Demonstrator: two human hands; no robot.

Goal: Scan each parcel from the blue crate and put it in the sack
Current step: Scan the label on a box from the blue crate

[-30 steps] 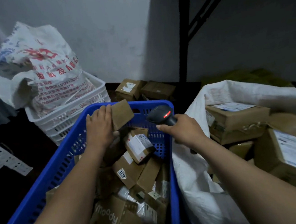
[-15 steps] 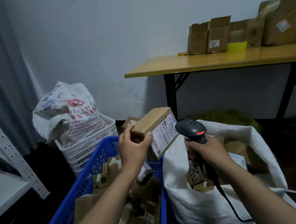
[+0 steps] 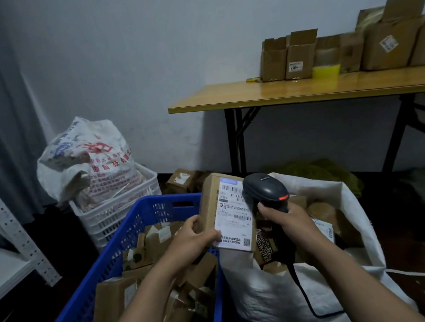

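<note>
Head view: left grip (image 3: 190, 237) clamped on parcel (image 3: 228, 211), right grip (image 3: 288, 218) round scanner (image 3: 266, 188), over rim of sack (image 3: 266, 298).

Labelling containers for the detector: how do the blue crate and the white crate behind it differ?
The blue crate holds loose cardboard parcels; the white crate holds one stuffed printed bag. The blue crate is nearer, beside the sack; the white crate stands behind it, toward the wall. Both have slotted plastic walls.

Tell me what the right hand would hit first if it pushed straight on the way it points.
Probably the parcel in the left hand: the right hand aims its scanner at the label, seemingly close; depth is unclear.
</note>
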